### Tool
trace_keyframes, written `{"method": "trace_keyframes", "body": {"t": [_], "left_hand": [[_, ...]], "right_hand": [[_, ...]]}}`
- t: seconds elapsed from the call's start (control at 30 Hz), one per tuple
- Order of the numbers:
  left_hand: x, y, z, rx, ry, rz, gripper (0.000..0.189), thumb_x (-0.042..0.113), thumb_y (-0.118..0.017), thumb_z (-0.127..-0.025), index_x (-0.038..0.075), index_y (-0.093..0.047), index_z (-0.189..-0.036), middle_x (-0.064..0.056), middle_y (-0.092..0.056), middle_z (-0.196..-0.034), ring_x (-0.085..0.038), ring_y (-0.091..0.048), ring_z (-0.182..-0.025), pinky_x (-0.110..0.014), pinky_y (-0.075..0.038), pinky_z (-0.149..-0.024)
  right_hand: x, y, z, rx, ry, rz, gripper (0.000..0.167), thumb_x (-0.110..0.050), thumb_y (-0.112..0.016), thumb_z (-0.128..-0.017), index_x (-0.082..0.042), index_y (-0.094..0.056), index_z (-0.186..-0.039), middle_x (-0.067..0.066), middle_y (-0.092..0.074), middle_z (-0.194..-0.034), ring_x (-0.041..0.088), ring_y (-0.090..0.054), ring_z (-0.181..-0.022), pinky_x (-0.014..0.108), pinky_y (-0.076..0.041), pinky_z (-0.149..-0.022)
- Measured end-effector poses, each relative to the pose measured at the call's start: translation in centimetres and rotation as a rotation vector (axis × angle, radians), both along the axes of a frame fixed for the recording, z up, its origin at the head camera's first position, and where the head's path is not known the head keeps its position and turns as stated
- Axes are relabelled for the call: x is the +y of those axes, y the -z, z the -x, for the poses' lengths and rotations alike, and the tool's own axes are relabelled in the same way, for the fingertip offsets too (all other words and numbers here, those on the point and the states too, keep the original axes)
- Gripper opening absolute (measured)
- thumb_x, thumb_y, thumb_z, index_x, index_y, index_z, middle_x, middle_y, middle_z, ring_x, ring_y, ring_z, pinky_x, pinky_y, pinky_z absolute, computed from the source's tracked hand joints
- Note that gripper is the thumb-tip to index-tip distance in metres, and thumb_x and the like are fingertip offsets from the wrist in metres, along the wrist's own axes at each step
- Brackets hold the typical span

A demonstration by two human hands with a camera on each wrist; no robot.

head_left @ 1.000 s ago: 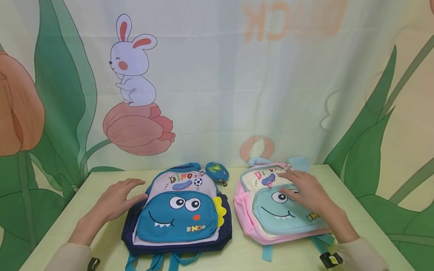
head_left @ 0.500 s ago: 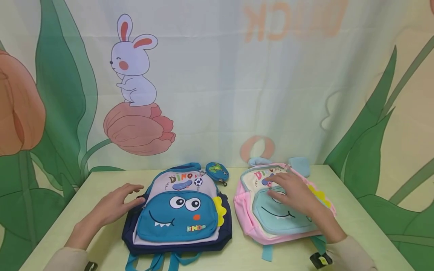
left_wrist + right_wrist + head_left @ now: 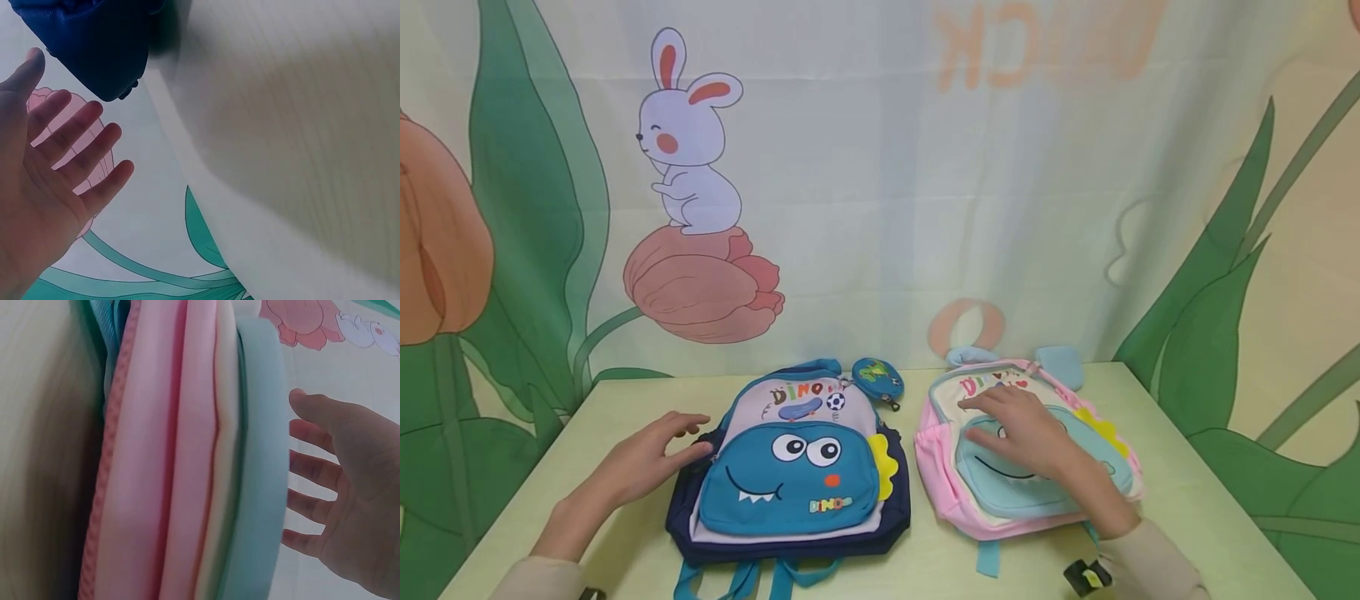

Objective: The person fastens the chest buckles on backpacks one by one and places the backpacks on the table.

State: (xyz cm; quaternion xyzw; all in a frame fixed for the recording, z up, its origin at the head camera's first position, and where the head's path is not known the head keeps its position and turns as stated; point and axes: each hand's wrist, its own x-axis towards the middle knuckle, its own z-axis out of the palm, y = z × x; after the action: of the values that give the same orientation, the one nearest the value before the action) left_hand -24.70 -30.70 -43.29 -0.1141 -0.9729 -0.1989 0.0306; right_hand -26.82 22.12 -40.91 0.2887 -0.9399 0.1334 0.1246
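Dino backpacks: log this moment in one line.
left-hand grip: empty, beside blue DINO backpack | right-hand grip: empty, over pink DINO backpack | backpacks: apart on table

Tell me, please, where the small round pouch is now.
In the head view, the small round pouch is at the upper right of the blue backpack, toward the pink backpack.

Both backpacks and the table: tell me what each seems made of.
Blue backpack: probably synthetic fabric, its navy side faintly shiny and puckered. Pink backpack: likely matte cloth, with soft side folds. Table: perhaps wood or laminate, dull, with grain-like streaks.
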Motion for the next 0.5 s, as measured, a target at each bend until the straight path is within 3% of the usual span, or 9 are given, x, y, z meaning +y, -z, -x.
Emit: {"method": "trace_keyframes", "body": {"t": [0.5], "left_hand": [[-0.4, 0.7, -0.2, -0.061, -0.015, -0.016, 0.069, 0.063, -0.055, -0.093, 0.013, -0.053, -0.140, -0.012, -0.059, -0.133, -0.034, -0.057, -0.118, -0.058, -0.050, -0.088]], "right_hand": [[-3.0, 0.2, -0.6, -0.102, -0.015, -0.011, 0.041, -0.041, -0.065, -0.094, -0.024, -0.064, -0.131, 0.000, -0.065, -0.132, 0.031, -0.052, -0.131, 0.057, -0.034, -0.112]]}}
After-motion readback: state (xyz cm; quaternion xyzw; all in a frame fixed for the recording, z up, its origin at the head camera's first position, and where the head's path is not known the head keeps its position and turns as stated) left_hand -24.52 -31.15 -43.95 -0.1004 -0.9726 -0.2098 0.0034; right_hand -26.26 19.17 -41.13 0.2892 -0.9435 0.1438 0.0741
